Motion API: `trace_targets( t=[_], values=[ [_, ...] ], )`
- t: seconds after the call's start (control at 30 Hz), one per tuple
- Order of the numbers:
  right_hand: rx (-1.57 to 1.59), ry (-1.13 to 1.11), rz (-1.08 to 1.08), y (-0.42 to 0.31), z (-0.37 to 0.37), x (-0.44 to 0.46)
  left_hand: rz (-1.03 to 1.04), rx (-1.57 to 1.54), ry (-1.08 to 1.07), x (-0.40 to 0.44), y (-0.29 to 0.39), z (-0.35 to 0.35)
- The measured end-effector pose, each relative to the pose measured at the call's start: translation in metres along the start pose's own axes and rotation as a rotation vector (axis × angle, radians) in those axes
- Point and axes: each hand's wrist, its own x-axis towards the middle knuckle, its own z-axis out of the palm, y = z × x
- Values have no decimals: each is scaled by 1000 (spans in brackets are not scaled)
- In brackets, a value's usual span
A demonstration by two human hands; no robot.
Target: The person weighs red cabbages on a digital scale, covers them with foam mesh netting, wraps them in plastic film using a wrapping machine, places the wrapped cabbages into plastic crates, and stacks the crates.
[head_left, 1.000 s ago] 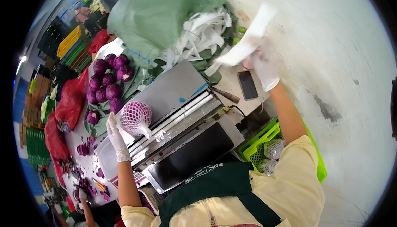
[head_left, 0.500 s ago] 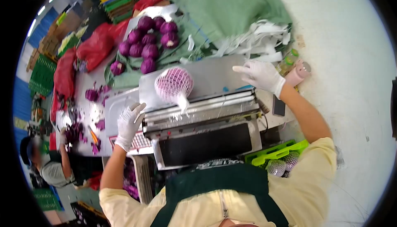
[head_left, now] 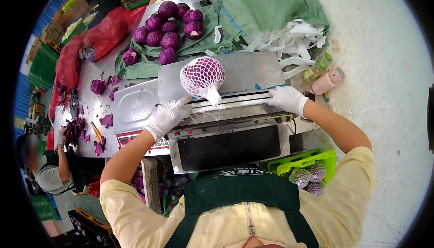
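A red cabbage in a white foam net (head_left: 202,75) sits on the metal plate (head_left: 253,67) of a wrapping machine, the net's gathered tail toward me. Below it, clear plastic film (head_left: 230,109) lies over the machine's rollers. My gloved left hand (head_left: 171,117) is closed at the left end of the film, fingers bent over its edge. At the right end my gloved right hand (head_left: 288,100) is closed on the film's edge too; its fingertips are partly hidden. Nearest me is the machine's black sealing pad (head_left: 228,146).
Several bare red cabbages (head_left: 169,39) lie on green sacking behind the machine. A scale (head_left: 134,108) stands left, a pink bottle (head_left: 328,81) right. Netted cabbages fill a green crate (head_left: 332,162) below. Another person (head_left: 52,171) handles cabbage leaves at far left. White foam nets (head_left: 294,40) spill from a sack.
Both hands have come down onto the ends of the film; the left moved right and the right moved down. Their fingers closed. The netted cabbage stays on the plate while the view shifted slightly.
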Motion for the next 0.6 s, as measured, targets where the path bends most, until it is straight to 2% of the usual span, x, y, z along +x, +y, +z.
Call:
trace_targets(
  t=[0.03,0.07,0.1,0.17,0.2,0.23,0.3,0.33,0.4,0.43,0.5,0.57,0.6],
  values=[
    [136,18,164,-1,0,-7,-145,-172,70,3,5,-1],
    [277,36,330,-3,0,-13,-40,-109,124,1,7,-11],
    [281,27,332,-2,1,-19,-38,-119,122,-2,8,-10],
    [885,458,562,0,-8,-28,-211,-301,225,-7,10,-9],
    [1080,538,593,6,-15,-34,-301,-269,161,-9,12,-11],
    [1295,528,767,1,-44,-39,-290,-279,159,-9,12,-9],
    [1622,680,775,1,-55,-55,-295,-307,208,-12,10,-7],
    [1617,684,784,-1,-62,-63,-269,-297,215,-13,9,-11],
    [1973,703,524,-13,-74,-82,-288,-315,229,-19,10,-18],
    [1971,713,537,-23,-81,-96,-317,-329,241,-23,8,-21],
    [1894,580,500,-50,-91,-125,-286,-360,247,-31,2,-23],
    [1828,282,596,-91,-91,-145,-391,-568,324,-37,-3,-26],
    [1912,-18,788,-111,-80,-146,-263,-387,439,-40,-14,-23]
  ],
)
